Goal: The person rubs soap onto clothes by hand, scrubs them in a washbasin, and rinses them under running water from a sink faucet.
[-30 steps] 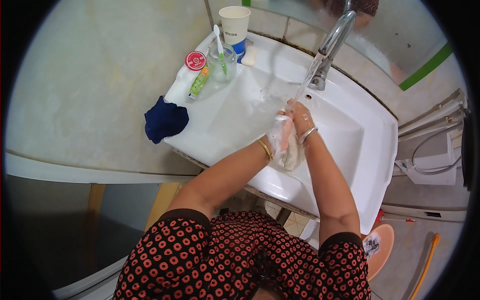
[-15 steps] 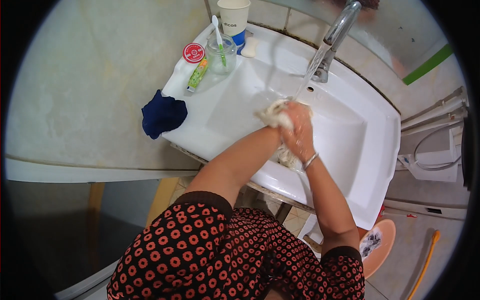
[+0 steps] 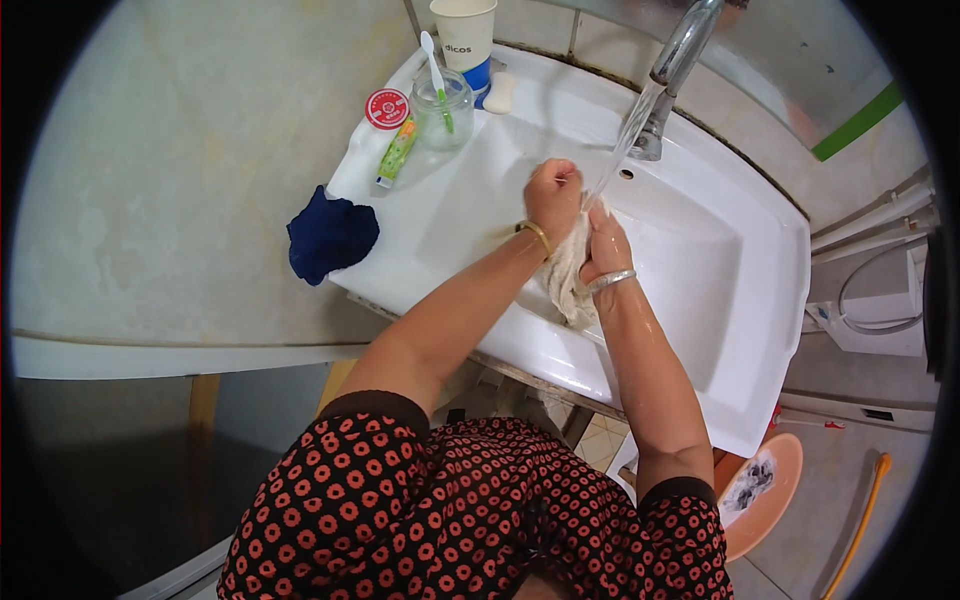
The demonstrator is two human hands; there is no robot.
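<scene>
A wet off-white cloth (image 3: 569,285) hangs between my hands inside the white sink (image 3: 455,225), its lower end on the sink's near slope. My left hand (image 3: 553,198), with a gold bangle at the wrist, is closed in a fist on the cloth's upper part. Against the cloth's right side, my right hand (image 3: 608,245), wearing a silver bangle, is curled round it; part of its fingers is hidden. Water from the chrome faucet (image 3: 680,60) streams down onto the cloth between the hands.
On the sink's back-left ledge are a glass jar (image 3: 440,125) with a toothbrush (image 3: 433,62), a paper cup (image 3: 465,30), soap (image 3: 499,93), a red round lid (image 3: 387,108) and a green tube (image 3: 396,155). A navy cloth (image 3: 330,235) drapes over the left edge. An orange basin (image 3: 778,500) stands lower right.
My hands were bunched together over the crumpled cloth with the arms crossing. Now they are apart, the left moved up and left, and the cloth hangs stretched down between them.
</scene>
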